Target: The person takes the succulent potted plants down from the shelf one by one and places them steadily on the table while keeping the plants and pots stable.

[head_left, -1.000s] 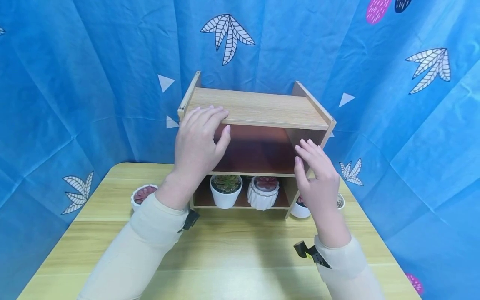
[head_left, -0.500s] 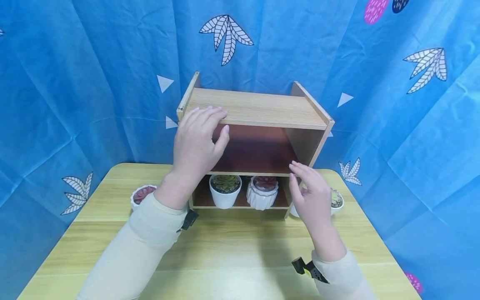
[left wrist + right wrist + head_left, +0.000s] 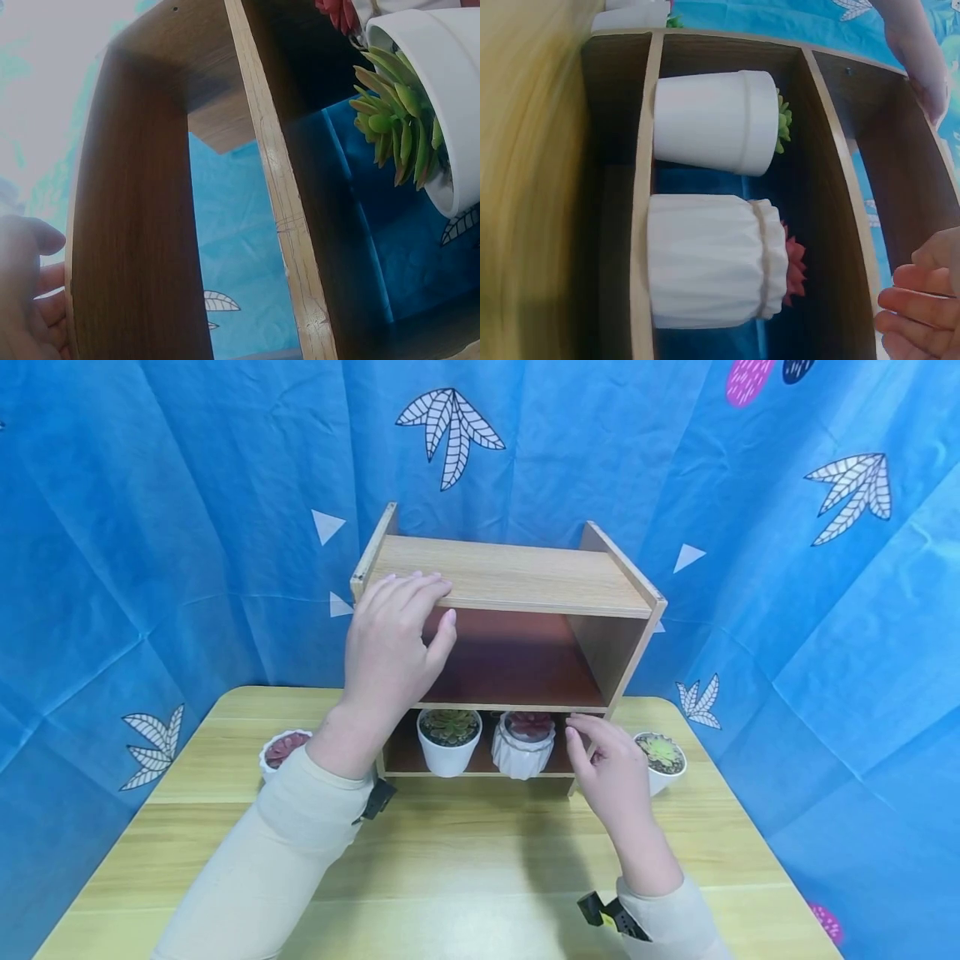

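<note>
A small wooden shelf [image 3: 510, 577] stands at the back of the table. My left hand [image 3: 393, 643] rests on the front edge of its top board at the left end, fingers loosely bent over the wood. My right hand [image 3: 615, 768] is in front of the right side panel, fingertips beside the lower compartment, holding nothing. In that compartment stand a smooth white pot [image 3: 705, 124] with a green succulent [image 3: 397, 112] and a fluted white pot [image 3: 712, 262] with a red succulent [image 3: 794, 262]. The fluted pot is nearest my right fingertips.
A white pot with a pale green succulent [image 3: 660, 752] stands on the table right of the shelf. Another pot with a pinkish-red succulent [image 3: 283, 747] is at the left, partly behind my left forearm. A blue patterned curtain [image 3: 225, 527] hangs behind the table [image 3: 450, 877].
My right hand has moved down and left from the upper compartment's right side to beside the lower one, uncovering the pale green succulent. The left hand stays on the top board.
</note>
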The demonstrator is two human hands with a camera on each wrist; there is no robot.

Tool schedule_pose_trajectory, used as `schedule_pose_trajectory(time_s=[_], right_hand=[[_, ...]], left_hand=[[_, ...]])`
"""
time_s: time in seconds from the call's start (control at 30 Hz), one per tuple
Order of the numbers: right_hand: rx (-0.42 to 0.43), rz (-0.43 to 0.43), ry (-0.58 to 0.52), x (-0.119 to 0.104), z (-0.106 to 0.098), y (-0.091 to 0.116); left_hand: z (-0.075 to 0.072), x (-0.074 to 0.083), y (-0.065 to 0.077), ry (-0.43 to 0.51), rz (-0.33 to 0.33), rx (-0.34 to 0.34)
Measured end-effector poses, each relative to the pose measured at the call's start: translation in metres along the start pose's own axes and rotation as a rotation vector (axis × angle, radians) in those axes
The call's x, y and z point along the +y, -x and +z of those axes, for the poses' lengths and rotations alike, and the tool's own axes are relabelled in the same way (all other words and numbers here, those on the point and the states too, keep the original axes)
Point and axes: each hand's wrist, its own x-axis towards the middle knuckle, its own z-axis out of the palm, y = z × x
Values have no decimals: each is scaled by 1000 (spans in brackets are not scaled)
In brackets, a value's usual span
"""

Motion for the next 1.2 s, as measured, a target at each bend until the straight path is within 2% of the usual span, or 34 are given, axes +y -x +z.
schedule_pose_trajectory(time_s=[0.4, 0.9, 1.2], right_hand=[[-93, 68, 15, 3, 15, 8], [-147, 152, 9, 11, 35, 14], [-234, 256, 11, 10, 40, 13]], left_hand=[[0, 0, 0, 5, -3, 10], [1, 1, 0, 3, -9, 6], [0, 1, 0, 2, -11, 4]])
